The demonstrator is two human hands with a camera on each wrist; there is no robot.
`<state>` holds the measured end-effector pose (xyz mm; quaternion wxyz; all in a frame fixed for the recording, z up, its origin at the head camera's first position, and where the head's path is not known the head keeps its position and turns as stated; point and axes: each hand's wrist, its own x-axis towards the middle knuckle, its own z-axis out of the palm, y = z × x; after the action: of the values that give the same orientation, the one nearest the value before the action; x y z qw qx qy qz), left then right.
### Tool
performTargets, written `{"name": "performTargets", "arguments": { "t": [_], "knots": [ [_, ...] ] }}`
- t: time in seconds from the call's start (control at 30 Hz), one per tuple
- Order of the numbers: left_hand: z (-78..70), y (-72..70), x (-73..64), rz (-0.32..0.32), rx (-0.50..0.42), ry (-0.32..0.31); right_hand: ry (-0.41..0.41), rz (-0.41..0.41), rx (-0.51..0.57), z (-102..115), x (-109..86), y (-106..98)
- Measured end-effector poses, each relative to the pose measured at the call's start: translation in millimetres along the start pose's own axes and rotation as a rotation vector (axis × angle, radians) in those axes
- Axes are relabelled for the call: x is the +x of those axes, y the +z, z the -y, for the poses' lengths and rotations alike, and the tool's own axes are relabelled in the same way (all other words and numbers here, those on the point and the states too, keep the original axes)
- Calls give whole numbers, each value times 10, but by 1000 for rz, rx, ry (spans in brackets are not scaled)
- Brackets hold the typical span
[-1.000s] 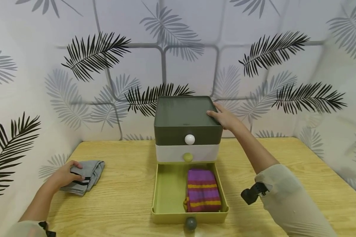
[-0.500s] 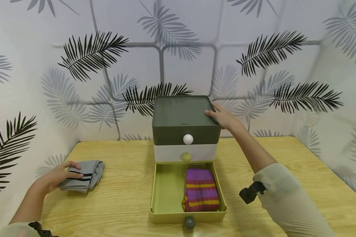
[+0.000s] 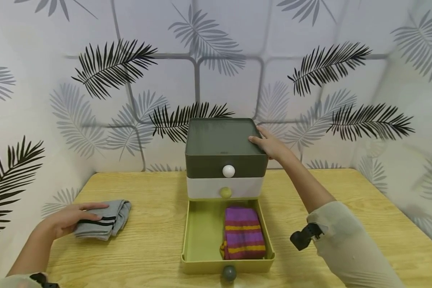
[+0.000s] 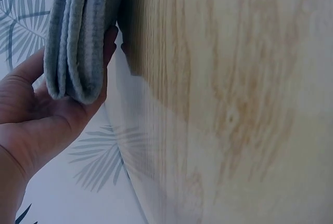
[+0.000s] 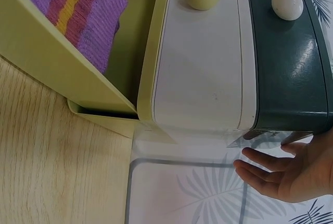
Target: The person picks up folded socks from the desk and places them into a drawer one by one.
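Observation:
My left hand (image 3: 66,220) holds folded grey knit socks (image 3: 106,224) with two black stripes, at the left side of the table. In the left wrist view, the thumb and fingers pinch the socks' thick folded layers (image 4: 83,37) from both sides. My right hand (image 3: 271,145) rests on the right edge of the dark green top of a small drawer unit (image 3: 223,136), and some fingers hang loosely beside its wall. The lowest, yellow-green drawer (image 3: 205,232) is pulled out. In its right half lie folded purple, maroon and yellow striped knit socks (image 3: 245,236).
The white middle drawer (image 3: 205,187) and the dark top drawer (image 3: 205,166) are closed, with round knobs. A grey knob (image 3: 229,273) sticks out of the lowest drawer's front. The wooden table (image 3: 147,248) meets leaf-patterned walls (image 3: 223,88) at its back and sides.
The left hand's thumb and fingers have shifted on the grey socks, which have moved slightly to the right. The right hand stays on the drawer unit.

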<state>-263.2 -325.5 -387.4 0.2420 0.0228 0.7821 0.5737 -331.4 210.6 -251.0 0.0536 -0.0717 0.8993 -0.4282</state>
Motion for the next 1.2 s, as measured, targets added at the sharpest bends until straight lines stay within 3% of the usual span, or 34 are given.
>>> {"name": "performTargets", "arguments": {
  "t": [0.2, 0.4, 0.67, 1.2],
  "knots": [
    [-38, 52, -24, 6, -52, 20, 1, -3, -39, -14, 4, -6],
    [-96, 136, -38, 25, -86, 57, -8, -2, 2, 1, 14, 1],
    [-197, 250, -38, 71, -240, 107, -4, 3, -18, -14, 15, -2],
    [-512, 736, -108, 106, -221, 218, -2, -3, -18, -20, 15, 12]
  ]
}}
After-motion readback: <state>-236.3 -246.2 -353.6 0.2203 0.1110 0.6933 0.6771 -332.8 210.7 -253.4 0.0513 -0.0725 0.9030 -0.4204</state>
